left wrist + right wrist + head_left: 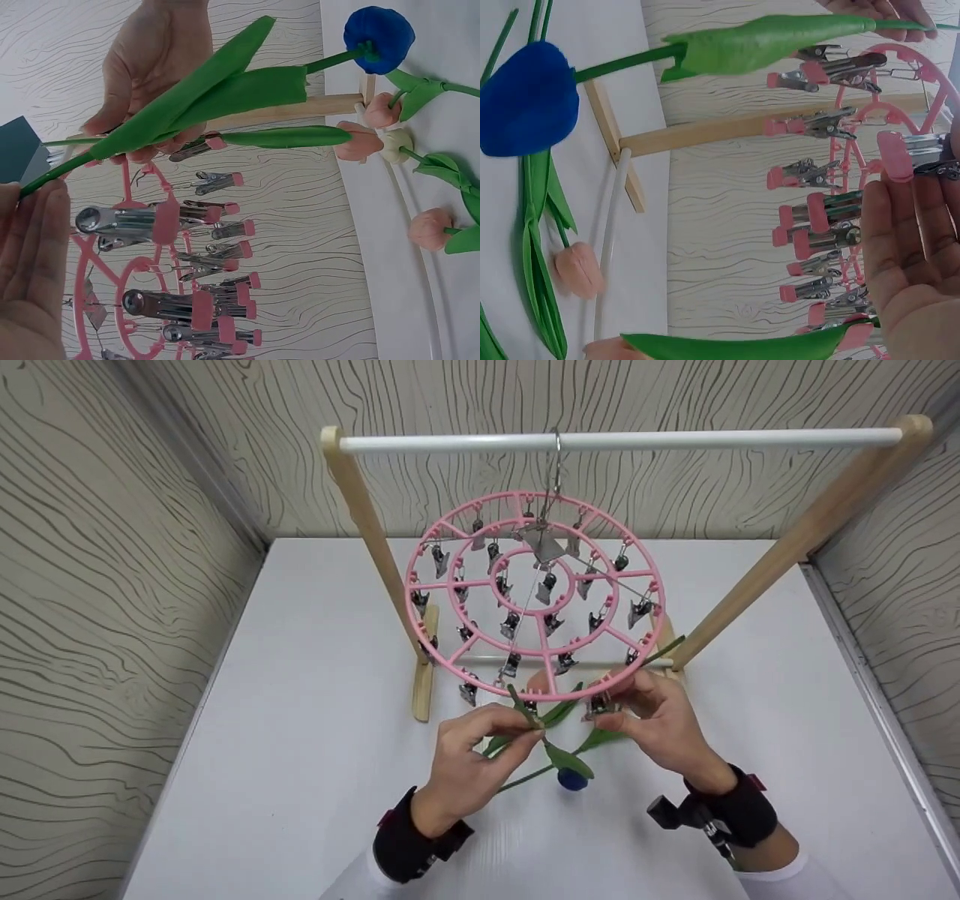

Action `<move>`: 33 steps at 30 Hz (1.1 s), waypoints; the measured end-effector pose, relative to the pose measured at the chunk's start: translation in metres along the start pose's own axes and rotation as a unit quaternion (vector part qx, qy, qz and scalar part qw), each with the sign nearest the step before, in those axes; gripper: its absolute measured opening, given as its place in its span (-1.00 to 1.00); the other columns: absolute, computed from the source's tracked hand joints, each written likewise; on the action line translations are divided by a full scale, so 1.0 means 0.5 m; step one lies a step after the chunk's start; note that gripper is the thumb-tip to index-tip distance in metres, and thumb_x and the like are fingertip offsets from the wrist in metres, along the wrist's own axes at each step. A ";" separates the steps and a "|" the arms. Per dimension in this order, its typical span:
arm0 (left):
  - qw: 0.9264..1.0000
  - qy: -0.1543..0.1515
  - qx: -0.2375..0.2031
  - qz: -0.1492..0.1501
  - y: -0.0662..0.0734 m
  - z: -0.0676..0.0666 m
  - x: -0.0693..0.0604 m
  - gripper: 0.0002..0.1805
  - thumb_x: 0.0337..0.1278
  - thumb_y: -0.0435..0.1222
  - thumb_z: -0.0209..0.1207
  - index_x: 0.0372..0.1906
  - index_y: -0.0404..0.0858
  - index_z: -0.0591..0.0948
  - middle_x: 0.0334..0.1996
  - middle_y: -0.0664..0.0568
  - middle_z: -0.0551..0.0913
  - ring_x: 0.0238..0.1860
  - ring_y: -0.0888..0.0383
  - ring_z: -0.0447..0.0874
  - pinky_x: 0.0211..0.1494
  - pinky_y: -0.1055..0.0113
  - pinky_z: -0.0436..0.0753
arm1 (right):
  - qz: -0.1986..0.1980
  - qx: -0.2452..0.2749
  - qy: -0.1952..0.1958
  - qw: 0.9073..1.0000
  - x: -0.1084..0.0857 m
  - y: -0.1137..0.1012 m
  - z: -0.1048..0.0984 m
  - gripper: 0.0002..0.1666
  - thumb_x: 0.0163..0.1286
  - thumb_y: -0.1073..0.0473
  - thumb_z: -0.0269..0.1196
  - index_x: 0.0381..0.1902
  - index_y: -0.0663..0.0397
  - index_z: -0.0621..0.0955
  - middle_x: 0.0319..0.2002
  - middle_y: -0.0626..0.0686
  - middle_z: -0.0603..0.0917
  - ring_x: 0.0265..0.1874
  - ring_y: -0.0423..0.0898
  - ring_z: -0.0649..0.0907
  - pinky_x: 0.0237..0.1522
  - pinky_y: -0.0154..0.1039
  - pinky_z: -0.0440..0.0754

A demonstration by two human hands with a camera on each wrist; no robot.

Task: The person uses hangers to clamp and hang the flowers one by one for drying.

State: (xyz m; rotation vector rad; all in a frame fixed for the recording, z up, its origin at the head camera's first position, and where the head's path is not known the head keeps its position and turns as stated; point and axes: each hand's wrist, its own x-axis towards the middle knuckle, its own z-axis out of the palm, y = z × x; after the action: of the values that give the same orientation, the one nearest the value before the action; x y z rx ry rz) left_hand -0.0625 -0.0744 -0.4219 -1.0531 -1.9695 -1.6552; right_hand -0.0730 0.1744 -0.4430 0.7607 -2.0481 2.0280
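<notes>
My left hand (480, 757) pinches the green stem of a blue artificial tulip (379, 41), its flower hanging downward below the near edge of a pink round clip hanger (555, 695). At the same near rim, my right hand (667, 727) grips a metal clip (600, 705) with pink tips, seen close up in the right wrist view. The stem is apart from that clip. A second tulip with a long green leaf (285, 136) and a pink flower (358, 142) hangs from another clip in the left wrist view.
The hanger hooks over the white bar (450, 442) of a wooden stand (375, 540). Several clips dangle from its rings. Pink tulips (430, 229) and a white tulip (397, 145) lie on the white table (300, 675) beneath. Patterned walls stand behind and at the sides.
</notes>
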 end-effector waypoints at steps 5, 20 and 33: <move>1.000 -0.008 0.014 0.005 0.003 -0.002 0.008 -0.90 0.09 -0.44 0.29 -0.28 -0.28 0.64 -0.41 -0.06 0.75 -0.37 0.24 0.76 -0.26 0.55 0.72 | -0.045 0.065 -0.017 0.997 -0.004 -0.004 0.017 -0.65 0.02 0.73 0.21 -0.19 0.51 0.51 -0.12 0.01 0.71 -0.16 -0.22 0.71 -0.03 -0.42 0.71; 0.998 -0.043 0.017 -0.044 0.007 -0.001 0.031 -0.88 0.13 -0.33 0.30 -0.26 -0.29 0.66 -0.35 -0.07 0.77 -0.33 0.23 0.79 -0.24 0.55 0.73 | -0.088 0.103 0.004 0.991 -0.001 -0.011 0.061 -0.77 0.07 0.70 0.20 -0.31 0.52 0.47 -0.18 0.04 0.67 -0.19 -0.16 0.66 -0.02 -0.40 0.69; 0.993 -0.027 0.113 0.004 0.028 0.012 0.036 -0.83 0.00 -0.42 0.37 -0.24 -0.29 0.70 -0.32 -0.02 0.81 -0.23 0.24 0.80 -0.12 0.63 0.68 | -0.130 0.061 0.027 0.989 -0.002 0.000 0.078 -0.79 0.02 0.67 0.27 -0.41 0.50 0.47 -0.24 0.04 0.69 -0.18 -0.16 0.65 -0.03 -0.42 0.66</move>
State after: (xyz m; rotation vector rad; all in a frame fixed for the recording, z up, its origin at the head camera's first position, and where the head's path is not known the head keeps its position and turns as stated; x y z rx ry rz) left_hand -0.0631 -0.0625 -0.4015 -1.0262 -2.1245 -1.3735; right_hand -0.0631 0.1368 -0.4461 0.9282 -1.7071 2.0138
